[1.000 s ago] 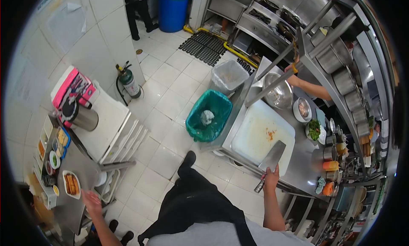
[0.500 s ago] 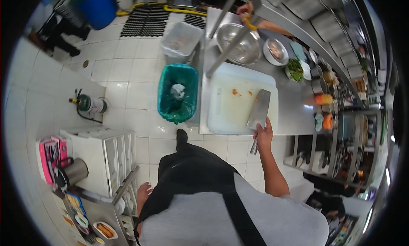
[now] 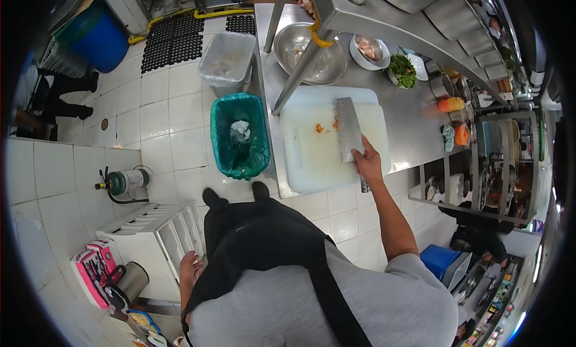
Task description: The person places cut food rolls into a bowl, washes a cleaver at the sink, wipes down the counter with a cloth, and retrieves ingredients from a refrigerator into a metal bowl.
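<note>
A wide cleaver (image 3: pixel 348 131) is gripped by its handle in my right hand (image 3: pixel 368 161), its blade over the white cutting board (image 3: pixel 306 161). Small orange-brown scraps (image 3: pixel 324 128) lie on the board, left of the blade. My left hand (image 3: pixel 191 265) hangs low at my side, beside the white drawer unit, with its fingers apart and nothing seen in it. Behind the board stand a large steel bowl (image 3: pixel 309 53), a white bowl of pale meat pieces (image 3: pixel 368 50) and a bowl of green leaves (image 3: pixel 403 71).
A green-lined bin (image 3: pixel 219 137) and a grey bin (image 3: pixel 225 62) stand left of the steel table (image 3: pixel 414 131). A shelf post (image 3: pixel 303 71) rises at its edge. A fire extinguisher (image 3: pixel 127 182) is near the wall. Other people are at the far left and right.
The view has turned toward the table. My left hand has come from the side counter to my side. The cleaver has moved left over the board, closer to the scraps.
</note>
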Demonstrator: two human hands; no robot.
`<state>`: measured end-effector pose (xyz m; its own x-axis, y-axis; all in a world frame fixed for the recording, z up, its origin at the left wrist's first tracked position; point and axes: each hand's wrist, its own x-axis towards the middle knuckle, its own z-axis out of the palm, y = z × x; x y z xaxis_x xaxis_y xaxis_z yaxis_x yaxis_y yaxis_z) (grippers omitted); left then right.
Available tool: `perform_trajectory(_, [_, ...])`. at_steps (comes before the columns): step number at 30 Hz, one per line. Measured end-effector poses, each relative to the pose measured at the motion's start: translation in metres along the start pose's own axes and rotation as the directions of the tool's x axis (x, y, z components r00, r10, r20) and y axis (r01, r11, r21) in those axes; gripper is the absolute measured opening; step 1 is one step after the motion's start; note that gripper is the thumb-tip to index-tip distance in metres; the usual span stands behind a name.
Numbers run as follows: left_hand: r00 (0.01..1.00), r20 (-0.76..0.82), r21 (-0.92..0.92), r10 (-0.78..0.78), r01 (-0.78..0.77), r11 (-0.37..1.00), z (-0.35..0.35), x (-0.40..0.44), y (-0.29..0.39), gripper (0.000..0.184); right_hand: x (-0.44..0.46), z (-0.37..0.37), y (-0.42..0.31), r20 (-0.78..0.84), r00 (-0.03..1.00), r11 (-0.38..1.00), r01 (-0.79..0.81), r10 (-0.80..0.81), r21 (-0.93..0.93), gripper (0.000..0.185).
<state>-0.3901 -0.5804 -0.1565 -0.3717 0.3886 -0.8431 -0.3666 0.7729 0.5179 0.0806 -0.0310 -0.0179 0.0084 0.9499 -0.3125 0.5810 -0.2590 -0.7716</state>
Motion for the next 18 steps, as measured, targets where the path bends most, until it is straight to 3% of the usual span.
perform_trajectory(2, [0.997,0.073,0.086,0.011,-0.017,0.996,-0.004,0.010,0.031,0.045,-0.006,0.009,-0.003,0.040,0.999,0.996,0.014,-0.011,-0.087,0.064])
perform_trajectory(5, [0.990,0.139,0.181,0.036,-0.061,0.982,-0.024,0.032,0.072,0.045,-0.033,0.027,-0.009,0.065,0.997,0.998,0.042,-0.044,0.038,0.063])
perform_trajectory(7, [0.989,0.142,0.227,0.035,-0.067,0.972,-0.042,0.044,0.107,0.045,-0.058,0.041,-0.013,0.092,0.996,1.000,-0.020,0.018,0.021,0.063])
perform_trajectory(8, [0.979,0.177,0.287,0.104,-0.152,0.946,-0.065,0.059,0.113,0.045,-0.075,0.049,-0.017,0.106,0.993,0.998,-0.054,0.053,0.012,0.063])
perform_trajectory(9, [0.988,0.151,0.177,0.004,-0.031,0.984,-0.077,0.069,0.130,0.047,-0.092,0.060,-0.028,0.103,0.988,0.994,-0.113,0.112,0.002,0.064])
perform_trajectory(10, [0.988,0.124,0.059,-0.096,0.090,0.994,-0.089,0.080,0.147,0.049,-0.110,0.075,-0.038,0.123,0.981,0.983,-0.159,0.148,0.086,0.065])
perform_trajectory(13, [0.988,0.119,0.025,-0.098,0.095,0.995,-0.128,0.103,0.193,0.053,-0.152,0.126,-0.061,0.126,0.951,0.848,-0.309,0.282,0.430,0.068])
perform_trajectory(18, [0.971,0.190,0.013,-0.148,0.149,0.989,-0.183,0.148,0.258,0.053,-0.177,0.186,-0.126,0.188,0.933,0.667,-0.351,0.306,0.657,0.067])
